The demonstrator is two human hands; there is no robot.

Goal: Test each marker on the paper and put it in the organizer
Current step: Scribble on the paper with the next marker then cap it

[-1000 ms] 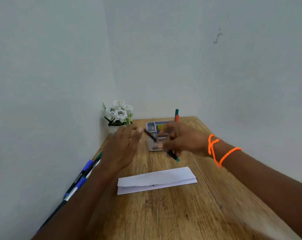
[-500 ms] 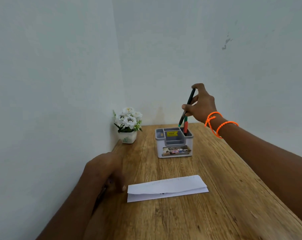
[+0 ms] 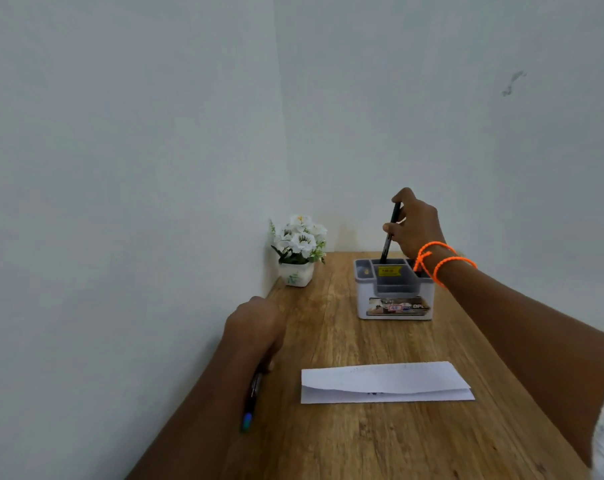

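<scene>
Fingers and thumb of the right hand (image 3: 416, 228) pinch a black marker (image 3: 390, 233) near its upper end, a narrow grip that holds it almost upright with its lower end inside a rear compartment of the grey-and-white organizer (image 3: 394, 308) at the far end of the wooden desk (image 3: 362, 441). Nearer, the left hand (image 3: 255, 327) rests knuckles-up at the desk's left edge over a dark marker with a blue end (image 3: 250, 403), its grip hidden so I cannot tell whether it holds it. Folded white paper (image 3: 385, 382) lies flat between the arms, and a small pot of white flowers (image 3: 298, 249) stands in the corner, left of the organizer.
</scene>
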